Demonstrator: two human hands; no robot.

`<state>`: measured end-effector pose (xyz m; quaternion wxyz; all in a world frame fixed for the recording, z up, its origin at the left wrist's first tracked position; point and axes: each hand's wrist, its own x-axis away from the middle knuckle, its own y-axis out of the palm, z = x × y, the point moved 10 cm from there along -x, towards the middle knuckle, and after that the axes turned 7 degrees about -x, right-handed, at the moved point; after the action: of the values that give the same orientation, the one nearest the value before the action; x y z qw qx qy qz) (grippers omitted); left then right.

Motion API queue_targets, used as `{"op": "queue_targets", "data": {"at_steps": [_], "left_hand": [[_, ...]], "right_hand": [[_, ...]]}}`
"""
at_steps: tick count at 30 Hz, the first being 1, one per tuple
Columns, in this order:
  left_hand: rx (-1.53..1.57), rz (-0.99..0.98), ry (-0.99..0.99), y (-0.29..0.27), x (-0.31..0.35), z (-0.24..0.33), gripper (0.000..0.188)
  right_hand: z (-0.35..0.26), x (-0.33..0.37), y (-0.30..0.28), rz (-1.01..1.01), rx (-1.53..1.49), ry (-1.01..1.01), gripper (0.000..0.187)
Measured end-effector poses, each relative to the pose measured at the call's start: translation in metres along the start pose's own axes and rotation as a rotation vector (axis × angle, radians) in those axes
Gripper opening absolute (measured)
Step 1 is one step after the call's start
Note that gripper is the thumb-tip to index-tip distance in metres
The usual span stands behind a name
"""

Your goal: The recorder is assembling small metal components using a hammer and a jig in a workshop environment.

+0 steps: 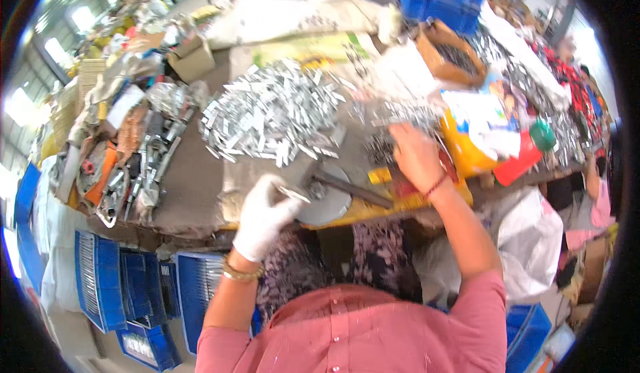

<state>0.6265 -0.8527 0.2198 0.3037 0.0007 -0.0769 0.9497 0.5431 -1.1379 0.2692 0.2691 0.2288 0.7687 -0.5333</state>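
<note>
My left hand point(261, 216), in a white glove, is closed on a small silver metal piece point(293, 194) pinched between thumb and fingers. Beside it a hammer point(353, 190) lies with its head over a round grey metal plate point(333, 208) at the table's near edge. My bare right hand point(419, 157) reaches over small dark metal parts point(379, 148), fingertips bent down and bunched; whatever they grip is hidden. Beyond both hands spreads a heap of silver metal pieces point(273, 110). Smaller shiny parts point(407, 113) lie just past my right fingers. A yellow block point(380, 176) rests near the hammer handle.
To the right are a yellow container point(467, 136) and a red bottle with a green cap point(523, 153). Behind them stand an open cardboard box point(453, 56) and a blue crate point(440, 0). Tools and scraps point(143, 146) crowd the left. Blue bins point(100, 280) stand below.
</note>
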Motion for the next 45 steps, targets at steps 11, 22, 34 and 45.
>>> {"op": "queue_targets", "data": {"at_steps": [11,22,34,45], "left_hand": [[-0.579,0.092,0.274,0.006,0.021,0.017,0.014],[-0.758,0.168,0.432,-0.007,0.015,0.023,0.012],[-0.808,0.146,0.456,0.0,0.022,0.014,0.013],[-0.781,0.112,0.473,0.001,0.02,0.022,0.015]], "right_hand": [[-0.02,-0.008,-0.012,-0.17,0.029,0.132,0.038],[-0.116,0.028,0.051,-0.322,-0.601,0.298,0.015],[-0.147,0.026,0.03,-0.266,-0.127,-0.081,0.015],[-0.141,0.028,0.036,-0.277,-0.163,-0.117,0.011]]}}
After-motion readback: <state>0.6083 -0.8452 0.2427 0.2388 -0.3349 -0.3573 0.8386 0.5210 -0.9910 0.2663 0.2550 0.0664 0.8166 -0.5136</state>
